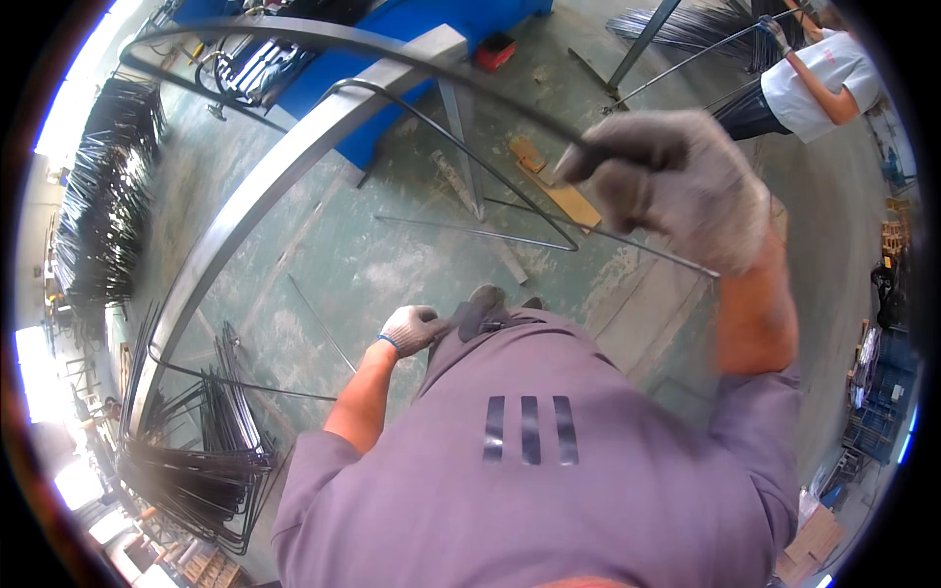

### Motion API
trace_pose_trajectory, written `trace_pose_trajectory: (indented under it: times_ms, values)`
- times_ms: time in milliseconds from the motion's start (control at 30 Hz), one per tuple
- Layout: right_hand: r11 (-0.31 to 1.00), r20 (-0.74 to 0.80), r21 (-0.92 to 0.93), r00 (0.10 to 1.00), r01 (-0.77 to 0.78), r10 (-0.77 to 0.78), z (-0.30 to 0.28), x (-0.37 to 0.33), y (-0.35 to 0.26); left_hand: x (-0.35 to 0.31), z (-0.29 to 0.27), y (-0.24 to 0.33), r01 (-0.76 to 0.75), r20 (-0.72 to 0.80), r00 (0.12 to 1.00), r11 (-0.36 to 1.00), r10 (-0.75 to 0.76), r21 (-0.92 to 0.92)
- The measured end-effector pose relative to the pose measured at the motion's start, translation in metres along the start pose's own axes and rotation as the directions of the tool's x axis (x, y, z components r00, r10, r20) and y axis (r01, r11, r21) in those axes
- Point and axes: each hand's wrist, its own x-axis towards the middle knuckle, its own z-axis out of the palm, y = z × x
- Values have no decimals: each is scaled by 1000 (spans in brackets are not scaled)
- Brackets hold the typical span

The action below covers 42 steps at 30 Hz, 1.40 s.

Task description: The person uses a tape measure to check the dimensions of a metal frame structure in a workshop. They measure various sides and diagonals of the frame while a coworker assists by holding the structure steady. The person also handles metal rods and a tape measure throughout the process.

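Observation:
My right hand [686, 186], in a pale work glove, is raised high at the right and closed around the end of a bent dark metal rod [470, 83]. The rod runs up to the far left, over a metal beam, and turns back there. Low beside my waist is my gloved left hand [412, 330], its fingers curled; anything in them is hidden. A second bent rod [451, 142] hooks over the square grey metal beam [260, 176] and reaches out over the floor. The beam slopes from the near left up to a far upright leg.
Bundles of bent rods [196, 470] hang at the near left; more rods [108, 186] are piled farther off. A blue machine [363, 127] stands ahead, a red box [495, 51] beside it. Boards [559, 191] lie on the floor. At the far right a person [823, 83] handles rods.

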Motion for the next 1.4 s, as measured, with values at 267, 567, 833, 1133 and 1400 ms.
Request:
trace_pose_trajectory:
  times_ms: [267, 567, 833, 1133, 1400]
  values:
    - [914, -4, -399, 997, 74, -83, -50, -12, -57, -5, 13, -1, 6, 6, 1000, 1000, -6, 9]
    - [964, -155, -224, 971, 144, -182, -37, 29, 3, -1, 28, -7, 32, 23, 999, 999, -32, -8]
    - [911, -246, -302, 900, 282, -360, 22, 132, 201, -11, 21, 12, -49, -85, 995, 997, 43, -67]
    - [908, -262, -400, 933, 127, -246, 38, 118, 319, 23, 7, 107, 37, 125, 992, 948, 2, -315]
    - [985, -386, -174, 919, 6, -74, -51, -53, 299, 55, 88, 251, -141, 43, 980, 824, 196, -549]
